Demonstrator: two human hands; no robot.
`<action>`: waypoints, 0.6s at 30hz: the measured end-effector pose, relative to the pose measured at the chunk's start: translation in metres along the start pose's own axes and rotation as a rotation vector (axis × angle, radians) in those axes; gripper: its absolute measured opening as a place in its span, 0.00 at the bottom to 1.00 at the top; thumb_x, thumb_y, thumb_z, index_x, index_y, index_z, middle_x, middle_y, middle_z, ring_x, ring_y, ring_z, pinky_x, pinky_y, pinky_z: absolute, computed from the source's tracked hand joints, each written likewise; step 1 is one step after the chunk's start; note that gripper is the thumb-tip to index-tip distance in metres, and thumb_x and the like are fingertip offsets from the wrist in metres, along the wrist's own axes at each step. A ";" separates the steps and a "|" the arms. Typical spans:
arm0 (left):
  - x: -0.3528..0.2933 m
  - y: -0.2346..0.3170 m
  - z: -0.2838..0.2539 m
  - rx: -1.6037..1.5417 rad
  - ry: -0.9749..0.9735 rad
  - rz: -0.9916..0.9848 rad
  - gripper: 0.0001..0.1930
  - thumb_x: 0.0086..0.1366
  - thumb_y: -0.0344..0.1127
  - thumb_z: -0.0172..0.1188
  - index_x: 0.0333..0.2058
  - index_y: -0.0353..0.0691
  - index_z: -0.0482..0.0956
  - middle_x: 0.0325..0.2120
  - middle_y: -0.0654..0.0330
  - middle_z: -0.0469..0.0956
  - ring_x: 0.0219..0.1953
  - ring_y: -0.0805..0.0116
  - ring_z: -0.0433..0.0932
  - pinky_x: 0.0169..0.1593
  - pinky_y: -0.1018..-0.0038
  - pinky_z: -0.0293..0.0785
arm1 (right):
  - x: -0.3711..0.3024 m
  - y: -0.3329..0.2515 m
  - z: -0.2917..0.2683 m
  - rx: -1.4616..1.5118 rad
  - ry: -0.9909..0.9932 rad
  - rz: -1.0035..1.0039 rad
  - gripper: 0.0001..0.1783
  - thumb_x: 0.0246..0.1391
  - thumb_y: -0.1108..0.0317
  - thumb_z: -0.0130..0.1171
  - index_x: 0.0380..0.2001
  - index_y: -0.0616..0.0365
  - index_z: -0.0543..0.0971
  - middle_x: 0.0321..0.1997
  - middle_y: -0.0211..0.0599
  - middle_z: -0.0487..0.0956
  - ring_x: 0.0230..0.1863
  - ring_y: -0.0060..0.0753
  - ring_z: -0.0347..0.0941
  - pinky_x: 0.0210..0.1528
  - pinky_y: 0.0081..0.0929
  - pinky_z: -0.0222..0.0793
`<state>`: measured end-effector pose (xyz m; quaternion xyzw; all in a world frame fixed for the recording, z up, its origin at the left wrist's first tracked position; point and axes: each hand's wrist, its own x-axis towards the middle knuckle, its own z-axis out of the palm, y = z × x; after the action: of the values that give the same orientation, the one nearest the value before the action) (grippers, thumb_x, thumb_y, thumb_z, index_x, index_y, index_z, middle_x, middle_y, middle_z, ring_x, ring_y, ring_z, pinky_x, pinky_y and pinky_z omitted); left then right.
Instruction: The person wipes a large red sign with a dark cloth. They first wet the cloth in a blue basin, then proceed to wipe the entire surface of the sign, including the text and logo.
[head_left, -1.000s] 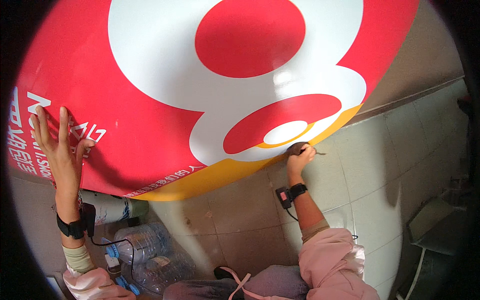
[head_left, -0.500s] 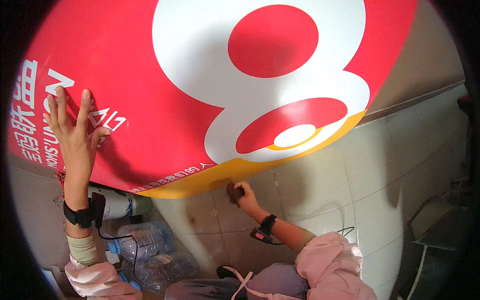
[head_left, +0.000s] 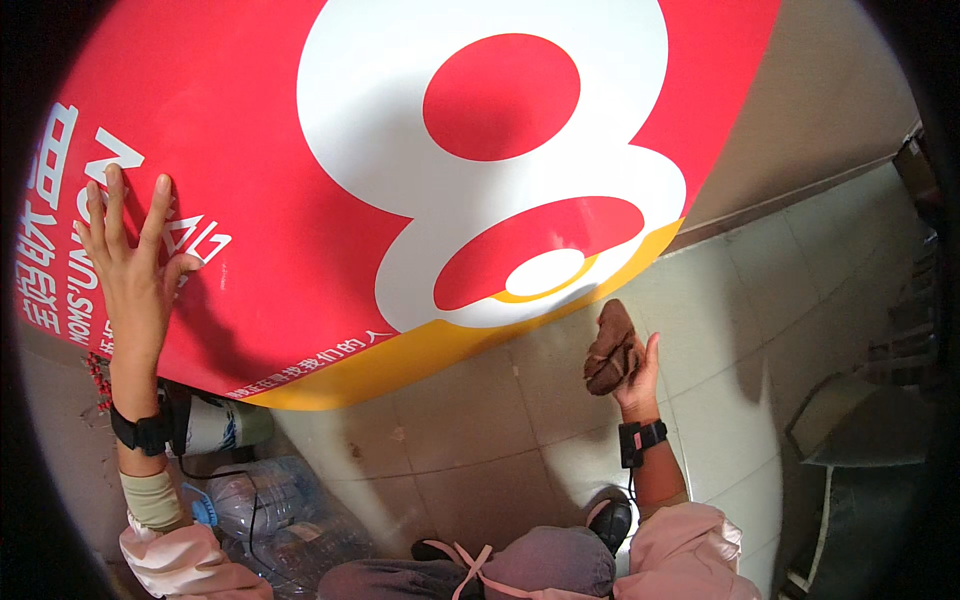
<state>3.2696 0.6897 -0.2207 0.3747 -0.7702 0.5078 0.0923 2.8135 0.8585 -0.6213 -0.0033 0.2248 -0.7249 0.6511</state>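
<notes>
A large glossy board (head_left: 265, 215), red with a white looped figure and a yellow lower band, fills the upper part of the view. My left hand (head_left: 135, 275) rests on its left side, palm down with the fingers spread. In my right hand (head_left: 640, 385) is a crumpled brown cloth (head_left: 612, 350), just below the board's lower right edge and apart from it. The right thumb sticks up beside the cloth, which hides most of the other fingers.
Under the board's lower left stand a white and green container (head_left: 235, 422) and large clear plastic bottles (head_left: 262, 497). Pale floor tiles (head_left: 470, 400) lie below the board. A dark bin-like object (head_left: 865, 425) is on the right. My shoe (head_left: 609, 520) shows near my knee.
My right hand has moved right with the cloth, from below the board's yellow band to beneath its lower right edge. The left hand stays on the board; the whole view has shifted a little.
</notes>
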 end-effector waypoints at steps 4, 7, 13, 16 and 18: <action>0.001 0.000 0.001 0.015 0.007 0.000 0.45 0.45 0.51 0.65 0.66 0.68 0.61 0.72 0.61 0.44 0.72 0.52 0.42 0.70 0.43 0.42 | 0.008 -0.015 -0.005 -0.269 0.034 -0.125 0.29 0.55 0.70 0.56 0.60 0.62 0.65 0.58 0.44 0.72 0.56 0.41 0.71 0.60 0.38 0.70; 0.001 0.000 0.001 0.013 0.002 -0.003 0.44 0.45 0.53 0.63 0.66 0.68 0.61 0.72 0.61 0.44 0.72 0.52 0.42 0.70 0.43 0.42 | 0.017 -0.031 -0.003 -0.367 0.205 -0.126 0.25 0.47 0.79 0.51 0.52 0.61 0.69 0.52 0.42 0.74 0.51 0.39 0.73 0.55 0.36 0.72; 0.001 0.000 0.002 -0.005 0.020 -0.006 0.44 0.45 0.53 0.63 0.65 0.68 0.61 0.71 0.61 0.44 0.72 0.53 0.41 0.71 0.43 0.41 | 0.059 -0.082 0.023 -0.374 0.061 -0.497 0.18 0.54 0.78 0.47 0.50 0.59 0.70 0.52 0.40 0.74 0.50 0.39 0.74 0.53 0.36 0.75; 0.002 0.000 0.003 -0.007 0.027 0.002 0.44 0.45 0.53 0.63 0.65 0.68 0.61 0.71 0.61 0.44 0.72 0.53 0.41 0.71 0.44 0.41 | 0.111 -0.096 0.034 -0.462 0.158 -0.569 0.18 0.60 0.76 0.52 0.54 0.61 0.70 0.55 0.39 0.72 0.57 0.37 0.69 0.60 0.35 0.69; 0.002 -0.001 0.003 -0.009 0.030 0.009 0.44 0.45 0.54 0.63 0.65 0.68 0.61 0.71 0.61 0.44 0.73 0.53 0.41 0.71 0.44 0.41 | 0.136 -0.093 0.034 -0.635 0.293 -0.688 0.20 0.59 0.79 0.53 0.55 0.62 0.69 0.58 0.40 0.67 0.59 0.39 0.67 0.63 0.36 0.66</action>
<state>3.2695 0.6859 -0.2208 0.3632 -0.7726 0.5105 0.1029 2.7149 0.7233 -0.5992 -0.1740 0.5099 -0.7865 0.3020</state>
